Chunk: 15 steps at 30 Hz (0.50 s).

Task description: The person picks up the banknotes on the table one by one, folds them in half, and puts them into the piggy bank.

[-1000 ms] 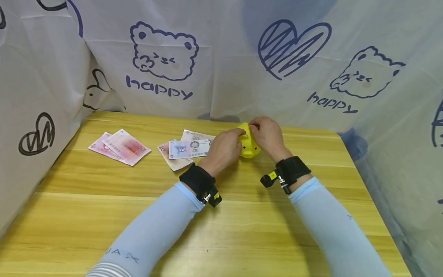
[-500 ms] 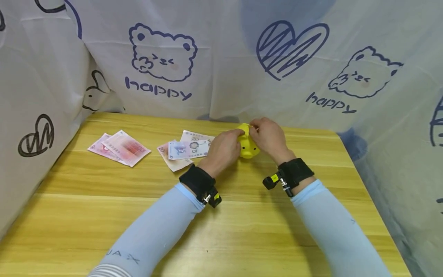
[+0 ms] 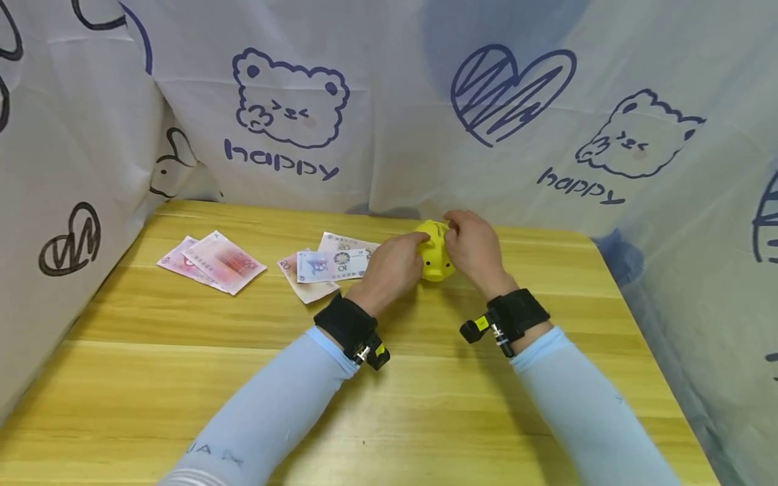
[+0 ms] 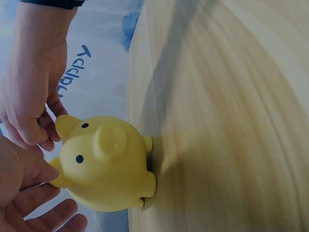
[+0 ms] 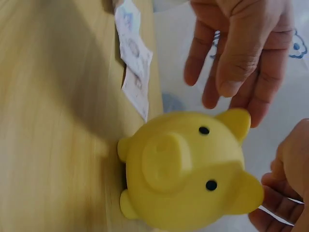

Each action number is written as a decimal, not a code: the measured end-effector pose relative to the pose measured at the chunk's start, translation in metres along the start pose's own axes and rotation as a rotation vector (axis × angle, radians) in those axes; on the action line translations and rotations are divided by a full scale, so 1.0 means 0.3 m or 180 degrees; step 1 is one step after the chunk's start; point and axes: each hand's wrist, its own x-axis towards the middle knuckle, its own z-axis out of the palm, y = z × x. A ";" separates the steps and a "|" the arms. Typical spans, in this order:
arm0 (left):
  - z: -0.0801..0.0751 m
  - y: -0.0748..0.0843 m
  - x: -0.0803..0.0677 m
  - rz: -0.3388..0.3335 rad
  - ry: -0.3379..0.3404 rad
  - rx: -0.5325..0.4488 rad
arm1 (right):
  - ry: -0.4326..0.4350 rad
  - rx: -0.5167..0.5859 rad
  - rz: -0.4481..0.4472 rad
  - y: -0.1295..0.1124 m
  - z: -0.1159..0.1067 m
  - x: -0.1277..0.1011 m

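A small yellow piggy bank [image 3: 435, 260] stands on the wooden table [image 3: 389, 391], snout toward me. My left hand [image 3: 394, 262] is at its left side with fingers stretched out and the thumb by one ear. In the right wrist view the left hand [image 5: 241, 53] hovers just over the piggy bank [image 5: 188, 171]. My right hand [image 3: 474, 246] curls over the top and right side, fingertips at the other ear. The left wrist view shows the piggy bank [image 4: 104, 162] between the right hand [image 4: 31, 96] and the left hand [image 4: 29, 193].
Blue and pale banknotes [image 3: 331, 264] lie just left of the left hand. Pink banknotes [image 3: 213, 260] lie farther left. A white printed curtain [image 3: 389, 108] closes off the back and both sides. The table's right edge [image 3: 638, 317] runs close to the right arm.
My right hand has slid from the top of the piggy bank down toward its right side. The left hand stays at the left side. The banknotes have not moved.
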 end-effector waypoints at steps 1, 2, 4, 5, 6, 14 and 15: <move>-0.001 -0.002 -0.006 -0.0019 -0.0022 -0.0029 | 0.0108 0.0044 -0.0003 -0.002 0.000 -0.008; -0.002 -0.006 -0.013 -0.0042 -0.0044 -0.0071 | 0.0226 0.0087 -0.0026 -0.005 -0.001 -0.016; -0.009 -0.016 -0.032 -0.0085 -0.0076 -0.0161 | 0.0462 0.0168 -0.0096 -0.014 0.000 -0.032; -0.015 -0.024 -0.043 -0.0107 -0.0087 -0.0202 | 0.0582 0.0206 -0.0143 -0.021 0.001 -0.041; -0.020 -0.034 -0.056 -0.0131 -0.0094 -0.0241 | 0.0686 0.0251 -0.0191 -0.029 0.001 -0.051; -0.089 -0.158 -0.176 -0.0278 0.0038 -0.0452 | 0.1049 0.0558 -0.0432 -0.091 0.017 -0.131; -0.099 -0.178 -0.193 -0.0308 0.0087 -0.0481 | 0.1056 0.0597 -0.0464 -0.096 0.022 -0.143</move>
